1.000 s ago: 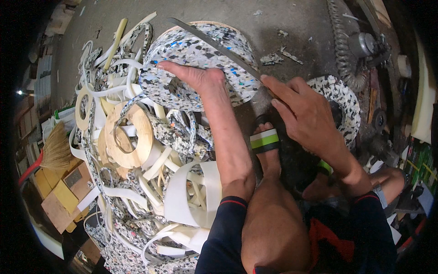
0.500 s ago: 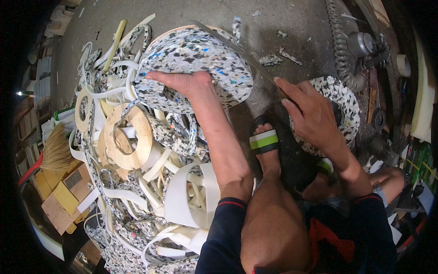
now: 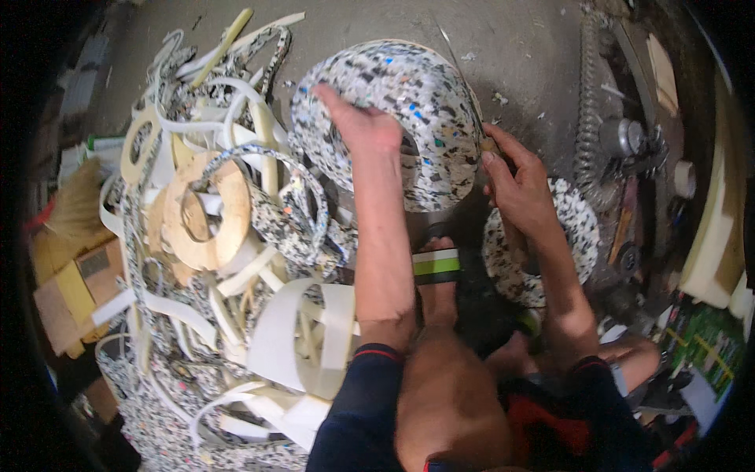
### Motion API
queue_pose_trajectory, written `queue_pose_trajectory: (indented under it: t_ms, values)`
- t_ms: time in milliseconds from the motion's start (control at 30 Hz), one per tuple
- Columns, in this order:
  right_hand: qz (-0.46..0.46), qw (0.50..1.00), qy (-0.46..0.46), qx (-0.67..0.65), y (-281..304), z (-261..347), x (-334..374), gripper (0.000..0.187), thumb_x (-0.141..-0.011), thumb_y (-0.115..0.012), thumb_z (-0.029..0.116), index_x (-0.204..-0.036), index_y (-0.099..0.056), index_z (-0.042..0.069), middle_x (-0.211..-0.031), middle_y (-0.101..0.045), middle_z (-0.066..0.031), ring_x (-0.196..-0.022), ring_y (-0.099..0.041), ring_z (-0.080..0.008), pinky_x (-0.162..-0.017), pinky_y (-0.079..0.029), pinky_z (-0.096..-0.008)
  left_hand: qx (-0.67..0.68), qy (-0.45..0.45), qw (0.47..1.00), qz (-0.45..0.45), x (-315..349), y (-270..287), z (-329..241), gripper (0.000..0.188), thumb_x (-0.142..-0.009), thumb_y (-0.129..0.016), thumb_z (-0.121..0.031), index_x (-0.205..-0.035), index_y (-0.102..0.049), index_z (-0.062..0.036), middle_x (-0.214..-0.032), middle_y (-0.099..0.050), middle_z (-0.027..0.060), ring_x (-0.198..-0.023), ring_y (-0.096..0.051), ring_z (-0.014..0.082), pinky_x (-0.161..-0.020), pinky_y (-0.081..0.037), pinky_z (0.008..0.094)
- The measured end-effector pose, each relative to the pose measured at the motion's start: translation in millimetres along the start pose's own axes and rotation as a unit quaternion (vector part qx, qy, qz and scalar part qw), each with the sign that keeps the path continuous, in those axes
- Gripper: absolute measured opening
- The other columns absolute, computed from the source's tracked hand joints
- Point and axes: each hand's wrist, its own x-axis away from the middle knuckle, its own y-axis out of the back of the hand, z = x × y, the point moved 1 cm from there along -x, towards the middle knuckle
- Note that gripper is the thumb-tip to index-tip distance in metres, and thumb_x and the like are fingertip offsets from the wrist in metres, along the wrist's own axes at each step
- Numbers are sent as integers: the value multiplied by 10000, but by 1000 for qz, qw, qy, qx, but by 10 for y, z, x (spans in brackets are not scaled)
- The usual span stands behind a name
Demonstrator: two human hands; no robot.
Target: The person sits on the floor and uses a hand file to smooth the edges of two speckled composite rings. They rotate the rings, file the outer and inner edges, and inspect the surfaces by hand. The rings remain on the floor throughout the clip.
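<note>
Our foam ring [image 3: 432,98], speckled white, grey and black, stands at twelve o'clock of the view, tilted above the floor [image 3: 523,51]. Our left hand [image 3: 370,130] supports it at its centre hole: the thumb is spread over the foam toward eleven o'clock, but the fingers are hidden, so we cannot tell how they are bent. Our right hand [image 3: 519,185], at two o'clock, is curled around the handle [image 3: 489,145] of a thin blade [image 3: 469,82], which lies along the ring's rim between one and three o'clock.

To do this rim work well, we should hold the ring firmly from the hole, keep the left thumb well inside the rim, and let the blade follow the curve flat, with long and light strokes. Pressing too hard could, we think, dig into the soft foam.

Compared with half a second ago, the blade no longer slants across the ring's upper right; it is steeper, against the side. The ring has moved toward three o'clock, and the right hand is nearer to it. The small strip that stuck up behind the rim is not visible now.
</note>
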Motion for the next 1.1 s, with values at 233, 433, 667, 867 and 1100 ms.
queue_pose_trajectory:
  t_ms: [233, 433, 667, 867, 1100]
  values:
    - [29, 990, -125, -63, 127, -22, -152, 440, -1031, -565, 213, -1441, -536, 54, -888, -640, -50, -665, -594, -100, -567, -519, -270, -52, 149, 977, 145, -70, 139, 620, 630, -903, -769, -407, -1369, -543, -47, -1344, -618, 140, -1223, -596, 314, -1091, -451, 526]
    - [9, 988, -109, -112, 259, -170, -86, 424, -1034, -570, 209, -1421, -541, 38, -944, -656, -72, -741, -634, -121, -613, -542, -280, -127, 82, 973, 175, -89, 184, 708, 1014, -872, -804, -372, -1581, -124, -120, -1500, -399, 201, -1358, -453, 351, -1088, -443, 538]
    - [-46, 998, 35, 37, 479, -173, 100, 405, -1000, -601, 108, -1399, -569, 45, -1021, -662, -50, -801, -650, -106, -667, -534, -248, -178, 27, 974, 138, -5, 201, 690, 862, -856, -810, -426, -1434, -356, 24, -1330, -563, 190, -1194, -590, 311, -1018, -500, 486]
    - [-66, 966, 181, 172, 499, 145, 221, 413, -929, -622, 18, -1341, -627, 29, -1031, -700, -132, -802, -630, -154, -742, -511, -293, -185, 61, 964, 183, 69, 193, 427, 925, -886, -769, -456, -1528, -249, -39, -1438, -490, 181, -1297, -513, 304, -1088, -438, 448]
    - [-58, 952, 200, 225, 145, 373, 504, 487, -876, -655, -43, -1345, -637, 87, -1022, -638, -183, -877, -650, -321, -787, -524, -367, -142, -53, 966, 210, 228, 170, 414, 777, -952, -595, -618, -1447, -446, -38, -1386, -574, 113, -1265, -561, 281, -1099, -442, 470]
